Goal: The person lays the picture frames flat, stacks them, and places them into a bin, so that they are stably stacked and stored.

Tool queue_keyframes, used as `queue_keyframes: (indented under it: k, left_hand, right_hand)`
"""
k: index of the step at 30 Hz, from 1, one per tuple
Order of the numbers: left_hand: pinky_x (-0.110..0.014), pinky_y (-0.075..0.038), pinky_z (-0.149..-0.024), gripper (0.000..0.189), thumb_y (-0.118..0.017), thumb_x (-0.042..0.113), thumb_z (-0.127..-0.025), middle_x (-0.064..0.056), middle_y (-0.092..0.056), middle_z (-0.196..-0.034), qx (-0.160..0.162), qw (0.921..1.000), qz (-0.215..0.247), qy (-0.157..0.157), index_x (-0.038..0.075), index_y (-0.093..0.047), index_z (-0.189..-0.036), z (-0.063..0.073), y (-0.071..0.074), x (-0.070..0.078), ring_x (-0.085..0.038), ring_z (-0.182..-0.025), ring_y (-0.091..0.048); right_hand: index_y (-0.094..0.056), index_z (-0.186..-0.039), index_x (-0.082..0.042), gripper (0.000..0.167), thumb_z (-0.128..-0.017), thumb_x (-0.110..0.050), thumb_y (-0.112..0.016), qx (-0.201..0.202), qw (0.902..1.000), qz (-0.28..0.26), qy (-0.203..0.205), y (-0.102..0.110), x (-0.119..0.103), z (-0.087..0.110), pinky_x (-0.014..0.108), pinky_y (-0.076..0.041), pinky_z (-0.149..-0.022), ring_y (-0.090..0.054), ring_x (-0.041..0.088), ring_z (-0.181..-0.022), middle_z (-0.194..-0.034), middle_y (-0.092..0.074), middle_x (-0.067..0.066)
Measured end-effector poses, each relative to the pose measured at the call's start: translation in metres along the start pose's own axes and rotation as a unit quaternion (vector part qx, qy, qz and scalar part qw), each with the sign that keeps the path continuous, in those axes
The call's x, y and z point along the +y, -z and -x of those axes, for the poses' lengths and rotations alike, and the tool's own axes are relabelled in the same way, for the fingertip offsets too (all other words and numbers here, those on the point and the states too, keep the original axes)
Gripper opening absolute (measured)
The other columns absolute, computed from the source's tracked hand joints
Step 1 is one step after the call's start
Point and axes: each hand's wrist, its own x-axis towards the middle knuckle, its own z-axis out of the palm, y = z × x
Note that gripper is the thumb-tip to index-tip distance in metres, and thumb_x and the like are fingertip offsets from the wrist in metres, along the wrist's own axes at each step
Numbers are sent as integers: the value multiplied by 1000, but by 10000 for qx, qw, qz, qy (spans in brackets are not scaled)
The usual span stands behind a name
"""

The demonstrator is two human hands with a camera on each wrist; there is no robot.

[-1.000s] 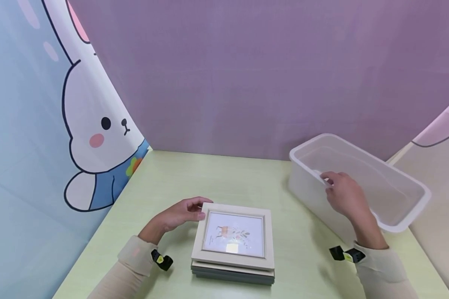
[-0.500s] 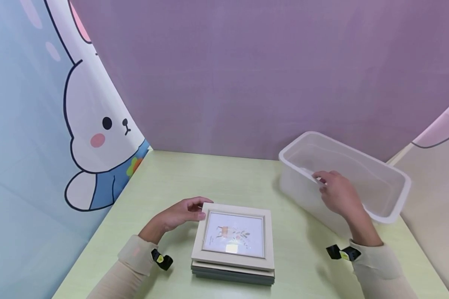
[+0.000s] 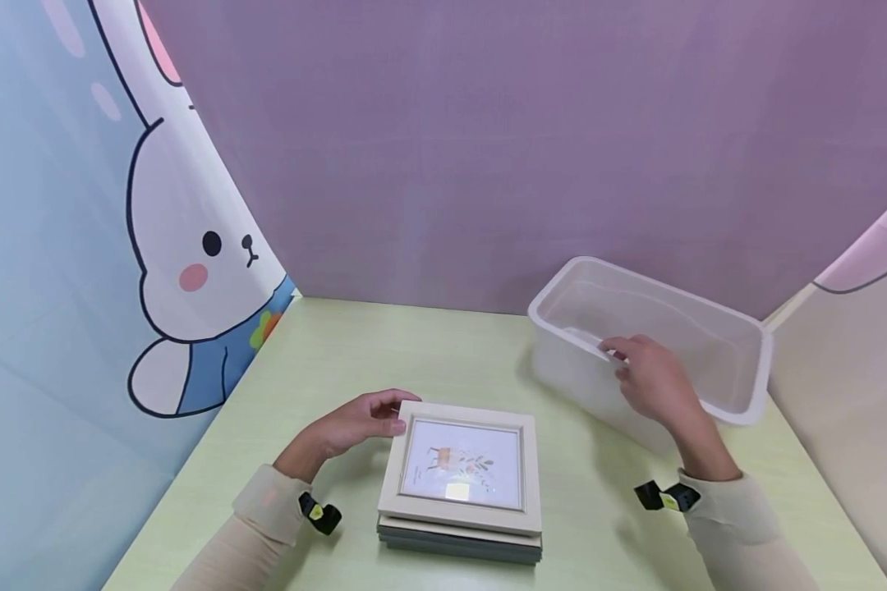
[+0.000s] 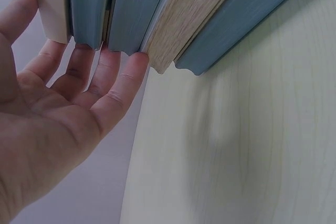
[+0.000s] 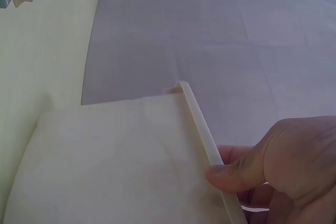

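A stack of picture frames stands on the table in front of me. The top frame is cream, with a small drawing behind its glass. Lower picture frames have blue-grey and wood-toned edges. My left hand rests at the stack's far left corner, thumb at the top frame and fingertips spread along the edges. At the right, my right hand grips the near rim of a white plastic storage bin. In the right wrist view the thumb presses the bin's outer side under the rim, fingers inside.
The pale green table meets a purple backdrop behind the bin. At the left hangs a blue cloth printed with a rabbit. A cream panel closes the right side. Table surface shows between stack and bin.
My right hand has slid the white bin leftward along the table, closer to the frames, turning it slightly. The left hand and the stack have stayed in place.
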Motion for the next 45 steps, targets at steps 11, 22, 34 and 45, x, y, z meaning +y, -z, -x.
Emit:
queue_keyframes:
  k: [11, 22, 34, 45]
  left_hand:
    - [-37, -51, -90, 47, -69, 22, -98, -7, -61, -124, 32, 10000, -53, -18, 9, -55, -141, -2, 0, 0, -23, -107, -52]
    - [-35, -52, -89, 47, -68, 20, -98, -6, -61, -124, 32, 10000, -1, -41, 8, -55, -141, -3, -2, 1, -23, -107, -52]
    - [-36, -51, -90, 46, -67, 20, -98, -6, -61, -122, 49, 10000, -74, -27, 8, -55, -141, -2, -2, 0, -23, -107, -51]
    - [-35, -51, -89, 47, -67, 20, -98, -6, -60, -121, 1, 9999, -21, -149, 6, -55, -141, -1, -2, 2, -22, -106, -51]
  right_hand:
    - [-68, -123, -3, 37, -88, 7, -61, 66, 9995, 47, 291, -4, -4, -7, 58, -52, -86, -64, 41, -101, -111, -69, 24]
    - [-69, -122, -5, 38, -88, 9, -63, 58, 9992, -133, 379, -9, -12, -12, 58, -52, -87, -65, 41, -100, -110, -69, 23]
    - [-70, -122, -7, 41, -86, 12, -63, 114, 9979, -226, 591, -16, -20, -17, 57, -53, -90, -64, 40, -107, -114, -70, 20]
    - [-72, -118, -7, 42, -83, 14, -64, 216, 9955, -292, 873, -24, -35, -25, 56, -52, -95, -64, 39, -111, -115, -73, 16]
